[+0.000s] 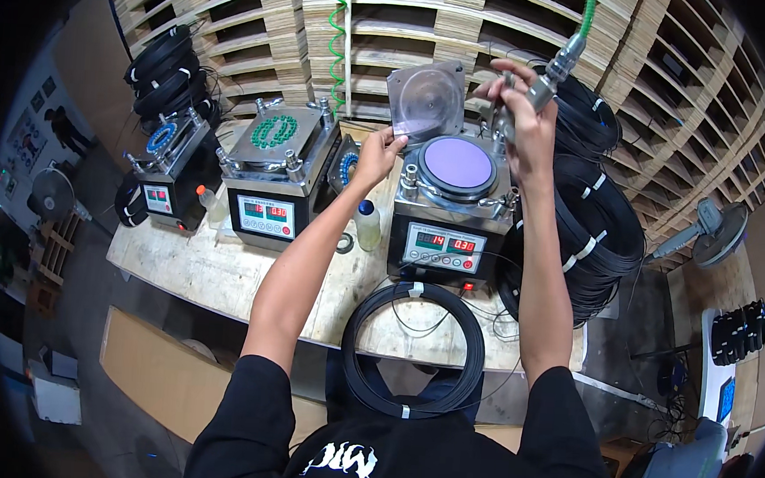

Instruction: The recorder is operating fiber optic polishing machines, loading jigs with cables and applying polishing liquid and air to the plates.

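My left hand (376, 158) pinches the lower left corner of a clear square plate (428, 100), which stands tilted up behind the nearest machine. In my right hand (530, 117), raised at the right, is a metal air gun (542, 89) joined to a green coiled hose (588, 13). Between my hands, a round purple disc (457, 163) lies on top of the steel machine (441, 209), whose front carries a lit display. A coil of black cable (352, 342) rests at the table's front edge, partly over my lap.
To the left stand a second machine with a green beaded ring (274, 132) and a third with a blue ring (162, 138). A blue-capped bottle (368, 228) stands on the wooden table (180, 257). Black cable coils (598, 226) are stacked at the right; wooden pallets (395, 29) rise behind.
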The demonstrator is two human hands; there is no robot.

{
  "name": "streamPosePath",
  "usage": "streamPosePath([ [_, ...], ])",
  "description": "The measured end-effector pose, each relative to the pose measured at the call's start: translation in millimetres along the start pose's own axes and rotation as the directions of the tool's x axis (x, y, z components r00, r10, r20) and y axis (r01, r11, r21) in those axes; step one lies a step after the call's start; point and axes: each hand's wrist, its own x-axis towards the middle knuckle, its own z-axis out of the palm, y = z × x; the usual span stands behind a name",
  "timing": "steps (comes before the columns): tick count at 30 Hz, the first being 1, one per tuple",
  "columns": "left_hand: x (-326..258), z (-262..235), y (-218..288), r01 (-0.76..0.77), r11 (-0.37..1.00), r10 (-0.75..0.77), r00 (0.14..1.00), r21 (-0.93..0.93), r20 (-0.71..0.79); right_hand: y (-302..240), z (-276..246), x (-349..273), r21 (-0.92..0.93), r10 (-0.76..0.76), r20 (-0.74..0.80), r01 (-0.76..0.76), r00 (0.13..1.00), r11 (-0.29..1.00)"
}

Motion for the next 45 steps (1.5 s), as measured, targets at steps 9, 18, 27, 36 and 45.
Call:
streamPosePath([
  [9,0.2,-5.9,3.8,0.042,0.995,-0.042,0.999,0.093,0.003,27.6,-29.5,-17.3,-0.312,0.080,-0.005,-0.078,0.997,0.947],
  [18,1.8,-2.0,-9.1,-0.014,0.997,0.016,0.999,0.074,-0.028,-7.6,-39.6,-43.8,-0.232,0.290,0.044,-0.273,0.956,0.934],
  [27,0.9,-6.1,4.1,0.041,0.999,-0.041,0.999,0.015,0.012,-66.7,-55.7,-70.2,-0.124,0.419,0.108,-0.406,0.902,0.906],
  [36,-21.6,0.6,126.7,-0.343,0.871,0.366,0.931,0.352,0.001,-76.9,-81.7,-87.6,-0.460,0.446,0.039,-0.380,0.894,0.803],
  [45,17.8,42.6,118.1,-0.591,0.772,0.152,0.526,0.232,0.837,-75.4,-102.3,-95.0,-0.465,0.475,0.038,-0.405,0.879,0.787],
])
